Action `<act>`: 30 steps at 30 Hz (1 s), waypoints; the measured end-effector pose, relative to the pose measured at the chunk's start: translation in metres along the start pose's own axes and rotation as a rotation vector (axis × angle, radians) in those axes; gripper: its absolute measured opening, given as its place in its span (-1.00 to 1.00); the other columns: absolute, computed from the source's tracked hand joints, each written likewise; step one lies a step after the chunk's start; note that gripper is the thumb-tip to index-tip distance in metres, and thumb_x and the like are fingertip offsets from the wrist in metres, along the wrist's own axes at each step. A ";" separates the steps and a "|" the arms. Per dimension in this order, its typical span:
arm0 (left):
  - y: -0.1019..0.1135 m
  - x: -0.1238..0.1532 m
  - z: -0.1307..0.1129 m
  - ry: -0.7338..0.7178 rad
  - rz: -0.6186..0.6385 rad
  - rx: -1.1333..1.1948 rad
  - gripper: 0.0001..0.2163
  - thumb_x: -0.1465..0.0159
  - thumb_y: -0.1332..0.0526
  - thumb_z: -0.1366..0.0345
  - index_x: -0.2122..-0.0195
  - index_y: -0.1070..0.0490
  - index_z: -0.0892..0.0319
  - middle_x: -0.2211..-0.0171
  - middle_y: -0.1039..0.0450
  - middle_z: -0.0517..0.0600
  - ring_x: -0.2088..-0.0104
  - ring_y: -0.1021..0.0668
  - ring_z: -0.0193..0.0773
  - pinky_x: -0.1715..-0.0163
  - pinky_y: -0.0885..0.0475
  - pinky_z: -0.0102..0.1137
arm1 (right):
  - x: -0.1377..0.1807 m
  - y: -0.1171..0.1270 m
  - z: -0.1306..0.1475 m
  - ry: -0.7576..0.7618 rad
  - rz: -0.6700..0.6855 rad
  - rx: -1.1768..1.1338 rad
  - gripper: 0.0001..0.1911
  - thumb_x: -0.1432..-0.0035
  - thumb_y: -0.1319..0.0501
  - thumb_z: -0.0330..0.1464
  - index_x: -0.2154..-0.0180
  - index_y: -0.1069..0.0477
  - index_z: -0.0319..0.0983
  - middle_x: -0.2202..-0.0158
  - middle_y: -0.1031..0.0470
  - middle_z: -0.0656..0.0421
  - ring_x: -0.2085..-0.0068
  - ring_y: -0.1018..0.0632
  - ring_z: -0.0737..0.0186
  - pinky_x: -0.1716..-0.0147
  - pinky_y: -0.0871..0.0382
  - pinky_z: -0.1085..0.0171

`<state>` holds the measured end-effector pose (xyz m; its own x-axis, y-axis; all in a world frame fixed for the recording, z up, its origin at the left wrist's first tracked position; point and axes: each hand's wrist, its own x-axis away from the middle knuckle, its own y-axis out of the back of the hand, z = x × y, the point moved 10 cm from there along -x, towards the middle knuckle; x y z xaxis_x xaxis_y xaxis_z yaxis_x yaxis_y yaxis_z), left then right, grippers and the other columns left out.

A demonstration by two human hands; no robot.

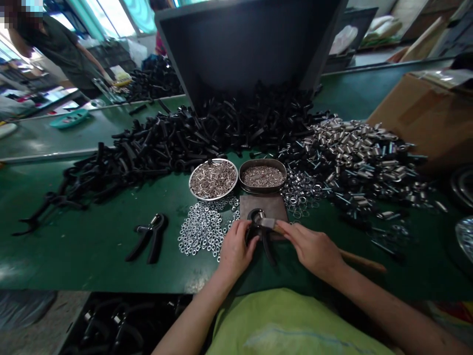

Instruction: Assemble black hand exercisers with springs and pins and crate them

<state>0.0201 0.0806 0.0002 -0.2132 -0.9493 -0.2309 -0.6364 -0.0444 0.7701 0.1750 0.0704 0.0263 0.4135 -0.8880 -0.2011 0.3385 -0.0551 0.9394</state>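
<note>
My left hand [238, 246] is closed on a black spring clamp [269, 250], steadying it over a flat metal block [248, 203] on the green table. A metal spring shows at the clamp's upper end. In my right hand [314, 246] is a hammer, gripped close to its head; the metal head [267, 223] lies over the clamp, and its wooden handle [364, 261] sticks out to the right beyond my wrist. Left of my hands, a second black clamp [157, 239] rests on the table. Loose hex nuts [203, 229] are spread beside my left hand.
Behind the block stand a round dish [191, 185] of pins and an oval tin [261, 189] of smaller pins. Black clamp parts [166, 138] heap up before a grey bin [251, 44]. Springs [351, 143], rings and a cardboard box [424, 118] are at right. Another person [62, 49] stands far left.
</note>
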 end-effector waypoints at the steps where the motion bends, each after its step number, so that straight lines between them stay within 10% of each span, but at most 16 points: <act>1: -0.003 0.000 -0.002 -0.010 0.015 -0.038 -0.67 -0.20 -0.19 0.38 -0.01 -0.31 0.11 0.12 -0.36 0.08 0.14 -0.47 -0.16 0.15 -0.46 -0.27 | 0.004 -0.002 0.002 0.022 0.016 0.033 -0.60 -0.31 0.08 -0.35 -0.10 -0.33 -0.16 0.33 -0.55 0.12 0.39 -0.56 0.24 0.45 -0.38 0.31; 8: -0.012 -0.005 -0.006 -0.084 0.073 -0.198 -0.68 -0.24 -0.08 0.45 0.03 -0.45 0.05 0.18 -0.38 0.09 0.24 -0.47 -0.19 0.25 -0.44 -0.30 | 0.045 0.011 -0.056 -0.151 -0.165 0.279 -0.63 -0.31 0.02 -0.31 -0.06 -0.38 -0.19 0.34 -0.53 0.12 0.36 -0.52 0.23 0.39 -0.29 0.28; 14: -0.011 -0.009 0.035 0.383 0.091 0.571 -0.74 -0.11 -0.25 0.39 0.14 -0.52 0.12 0.26 -0.46 0.01 0.33 -0.51 -0.27 0.27 -0.46 -0.34 | 0.062 0.015 -0.104 -0.244 -0.161 0.413 -0.66 -0.26 -0.03 -0.29 0.07 -0.46 -0.29 0.27 -0.50 0.01 0.22 -0.46 0.05 0.28 -0.30 0.17; 20: -0.048 0.021 0.036 0.890 0.183 1.203 -0.70 -0.03 -0.36 0.27 0.20 -0.53 0.24 0.17 -0.54 0.13 0.22 -0.58 -0.19 0.10 -0.46 -0.26 | 0.002 0.025 -0.082 -0.128 -0.212 0.169 -0.67 -0.26 -0.02 -0.32 0.08 -0.46 -0.27 0.18 -0.47 -0.03 0.10 -0.40 0.02 0.10 -0.31 0.08; 26: -0.035 0.025 0.013 0.629 0.237 0.859 -0.59 -0.10 -0.31 0.23 -0.01 -0.44 0.10 -0.14 -0.34 0.05 -0.16 -0.37 -0.08 -0.17 -0.23 -0.14 | -0.085 0.027 -0.046 0.035 -0.178 0.043 -0.70 -0.26 -0.02 -0.35 0.12 -0.48 -0.27 0.16 -0.48 0.01 0.08 -0.37 0.07 0.07 -0.26 0.13; 30: -0.028 0.026 0.005 0.513 0.255 0.724 -0.54 -0.11 -0.29 0.23 -0.07 -0.38 0.11 -0.17 -0.29 0.08 -0.17 -0.35 -0.07 -0.17 -0.25 -0.13 | -0.149 -0.004 -0.060 -0.031 0.074 0.214 -0.72 -0.23 -0.07 -0.33 0.29 -0.54 -0.28 0.23 -0.52 -0.03 0.08 -0.37 0.01 0.17 -0.24 0.15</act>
<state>0.0290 0.0587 -0.0303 -0.1665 -0.9328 0.3197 -0.9605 0.2267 0.1613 0.1629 0.2299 0.0363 0.4031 -0.9067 -0.1237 0.1194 -0.0819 0.9895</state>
